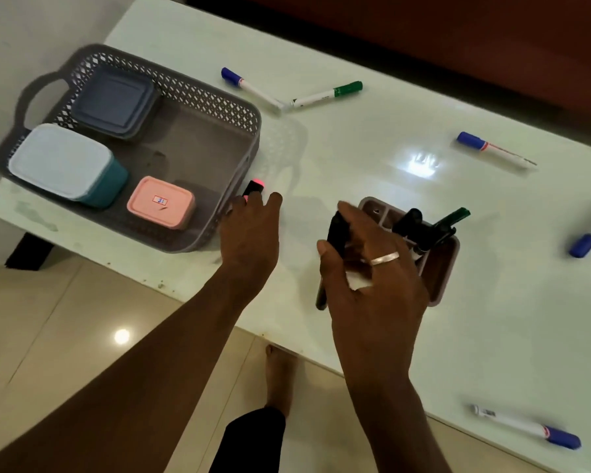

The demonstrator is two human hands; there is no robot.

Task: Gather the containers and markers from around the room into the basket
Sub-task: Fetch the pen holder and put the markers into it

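Grey perforated plastic basket [198, 97] on glossy white surface [355, 148], holding slate-blue square lidded container [116, 102], teal container with white lid [65, 162] and pink rectangular container [161, 203]. Just right of basket: left hand [249, 233], grip pinching black marker with pink end [254, 187]. Farther right: right hand [365, 271], grip curled around black markers [335, 233], beside mauve compartment tray [444, 257].

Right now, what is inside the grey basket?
Three lidded boxes sit in the basket: a dark blue box, a teal box, and a pink box. Closed lids hide their contents.
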